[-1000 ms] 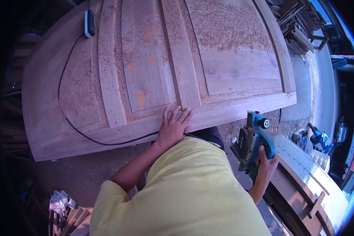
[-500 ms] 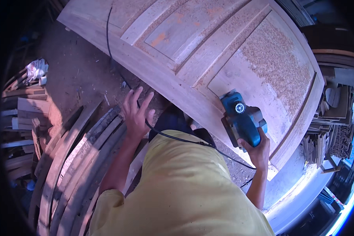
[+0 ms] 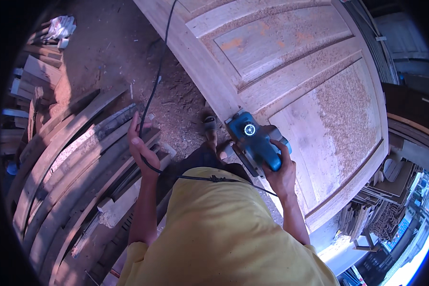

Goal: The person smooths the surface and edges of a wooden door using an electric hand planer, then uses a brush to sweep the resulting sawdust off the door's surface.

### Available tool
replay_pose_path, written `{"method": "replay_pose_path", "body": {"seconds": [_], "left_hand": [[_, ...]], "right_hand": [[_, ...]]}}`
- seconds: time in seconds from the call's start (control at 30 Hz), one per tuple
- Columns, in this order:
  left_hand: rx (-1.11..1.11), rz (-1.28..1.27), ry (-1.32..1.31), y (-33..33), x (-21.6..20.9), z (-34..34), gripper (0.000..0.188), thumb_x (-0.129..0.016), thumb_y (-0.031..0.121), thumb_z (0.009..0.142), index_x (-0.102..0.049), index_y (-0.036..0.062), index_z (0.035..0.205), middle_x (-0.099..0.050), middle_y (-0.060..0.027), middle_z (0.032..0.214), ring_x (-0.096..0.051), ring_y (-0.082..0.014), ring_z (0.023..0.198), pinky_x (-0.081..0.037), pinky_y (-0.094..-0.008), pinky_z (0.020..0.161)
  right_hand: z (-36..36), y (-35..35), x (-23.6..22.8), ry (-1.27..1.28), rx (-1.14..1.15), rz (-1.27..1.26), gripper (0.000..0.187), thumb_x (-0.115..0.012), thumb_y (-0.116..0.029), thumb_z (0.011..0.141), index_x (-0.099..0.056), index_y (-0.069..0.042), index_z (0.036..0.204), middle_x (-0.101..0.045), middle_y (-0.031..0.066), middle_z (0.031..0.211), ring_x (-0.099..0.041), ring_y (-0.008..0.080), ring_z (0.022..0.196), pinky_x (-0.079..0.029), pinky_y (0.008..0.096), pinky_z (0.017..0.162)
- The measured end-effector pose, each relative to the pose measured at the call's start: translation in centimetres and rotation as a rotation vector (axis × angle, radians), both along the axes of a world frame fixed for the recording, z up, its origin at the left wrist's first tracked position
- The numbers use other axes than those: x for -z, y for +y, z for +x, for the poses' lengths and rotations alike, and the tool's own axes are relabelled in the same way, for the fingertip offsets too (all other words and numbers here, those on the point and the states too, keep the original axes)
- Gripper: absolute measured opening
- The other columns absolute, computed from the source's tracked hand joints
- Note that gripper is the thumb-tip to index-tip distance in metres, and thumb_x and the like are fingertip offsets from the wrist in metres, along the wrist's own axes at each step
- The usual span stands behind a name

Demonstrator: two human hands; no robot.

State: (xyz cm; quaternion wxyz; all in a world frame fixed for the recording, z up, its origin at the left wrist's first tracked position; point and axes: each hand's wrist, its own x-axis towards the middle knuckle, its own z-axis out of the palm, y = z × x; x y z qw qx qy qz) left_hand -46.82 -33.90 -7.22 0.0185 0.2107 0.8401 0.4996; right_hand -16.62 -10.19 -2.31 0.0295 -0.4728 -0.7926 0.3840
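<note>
My right hand (image 3: pixel 282 174) is wrapped round the rear handle of a teal electric planer (image 3: pixel 256 139) with a round dial on top. The planer rests along the near edge of a pale wooden panel door (image 3: pixel 254 102), tilted relative to it. My left hand (image 3: pixel 142 145) is off to the left of the door, fingers stretched out. The planer's black power cord (image 3: pixel 153 88) runs down past the left fingers and across the palm, then over my yellow shirt toward the right wrist. Wood shavings (image 3: pixel 346 114) cover much of the door's right-hand panel.
Long curved boards (image 3: pixel 64 157) are stacked at the left, with offcuts (image 3: pixel 40 71) and a white plastic bag (image 3: pixel 62 27) beyond. My feet stand on the dusty floor (image 3: pixel 114 52) beside the door. More stacked wood pieces (image 3: pixel 388 190) lie at the right.
My view has turned, so the door appears rotated. The planer has come nearer the door's near edge, still in my right hand. My left hand has moved left, with the cord passing by it.
</note>
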Motion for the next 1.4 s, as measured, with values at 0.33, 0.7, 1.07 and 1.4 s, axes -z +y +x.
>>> {"method": "replay_pose_path", "body": {"seconds": [0.33, 0.7, 1.07, 1.4], "left_hand": [[-0.121, 0.013, -0.068, 0.1, -0.2, -4.6, 0.101, -0.012, 0.075, 0.112, -0.047, -0.0066, 0.16, -0.067, -0.0236, 0.14, -0.067, -0.0324, 0.127, -0.043, -0.0479, 0.119], [-0.157, 0.245, -0.094, 0.3, -1.2, -9.3, 0.093, -0.015, 0.069, 0.116, -0.046, -0.007, 0.161, -0.062, -0.0242, 0.152, -0.067, -0.0324, 0.131, -0.047, -0.0449, 0.117], [0.038, 0.206, 0.001, 3.1, -1.6, -1.6, 0.092, -0.011, 0.066, 0.116, -0.048, -0.0069, 0.159, -0.066, -0.0233, 0.143, -0.065, -0.0335, 0.133, -0.039, -0.0492, 0.123], [0.676, 0.064, 0.054, 10.1, 2.2, 9.1, 0.061, -0.033, 0.033, 0.117, -0.042, 0.0017, 0.168, -0.069, -0.0247, 0.146, -0.059, -0.042, 0.141, -0.035, -0.0569, 0.125]], "right_hand": [[-9.0, 2.6, 1.1, -0.001, -0.106, 0.076, 0.076, -0.084, -0.009, 0.077, -0.064, -0.021, 0.149, -0.081, 0.0245, 0.101, -0.079, 0.0444, 0.09, -0.065, 0.0495, 0.081], [-21.9, 6.1, 1.3, 0.107, -0.144, 0.147, 0.07, -0.083, -0.016, 0.079, -0.067, -0.014, 0.147, -0.077, 0.0267, 0.088, -0.076, 0.0473, 0.084, -0.062, 0.0544, 0.081], [-3.4, 1.7, 0.3, -0.017, -0.084, 0.0, 0.077, -0.082, -0.004, 0.079, -0.063, -0.02, 0.152, -0.08, 0.0261, 0.111, -0.077, 0.047, 0.096, -0.064, 0.0511, 0.086], [12.0, -1.1, -2.3, 0.001, 0.215, 0.023, 0.053, -0.084, -0.009, 0.083, -0.074, -0.008, 0.135, -0.082, 0.0235, 0.102, -0.082, 0.0385, 0.094, -0.062, 0.0425, 0.086]]}}
